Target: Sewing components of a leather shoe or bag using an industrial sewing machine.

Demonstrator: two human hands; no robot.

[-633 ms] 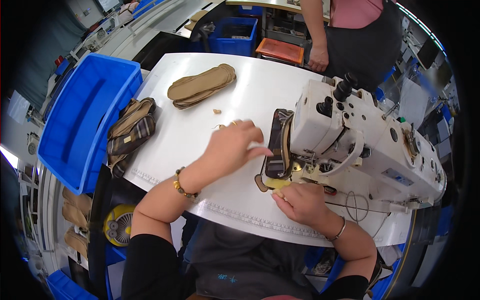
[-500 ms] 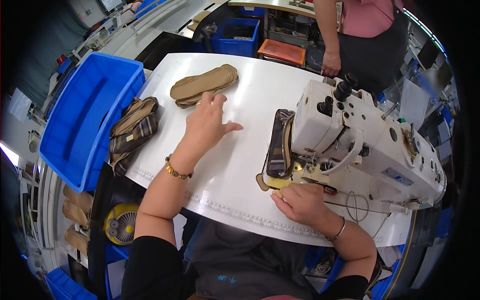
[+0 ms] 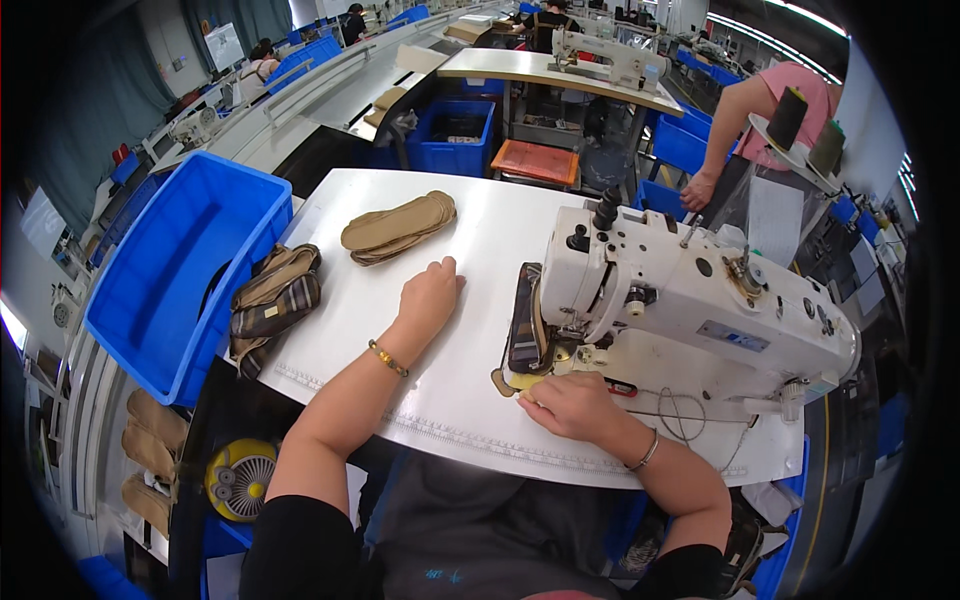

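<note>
My left hand (image 3: pixel 430 298) hovers above the white tabletop with its fingers curled in, and nothing shows in it. Just beyond it lies a stack of tan sole-shaped fabric pieces (image 3: pixel 400 228). My right hand (image 3: pixel 575 408) is closed in front of the sewing machine (image 3: pixel 690 290), low on the table. Its fingertips hide what they hold, if anything. Close by them a tan fabric end (image 3: pixel 502 383) pokes out beside a yellow patch (image 3: pixel 523 381). A plaid fabric pouch (image 3: pixel 525 325) with a tan edge stands at the machine's needle end.
Another plaid-and-tan pouch (image 3: pixel 278 295) lies at the table's left edge, against a large blue bin (image 3: pixel 140 330). A red-handled tool (image 3: pixel 622 388) and a thin cord (image 3: pixel 690 415) sit right of my right hand. A yellow fan (image 3: pixel 240 480) is below left. A person (image 3: pixel 745 115) stands at back right.
My left hand has drawn back from the tan stack, and its spread fingers have curled in. My right hand stays by the tan end. The view has tilted up, showing more of the room.
</note>
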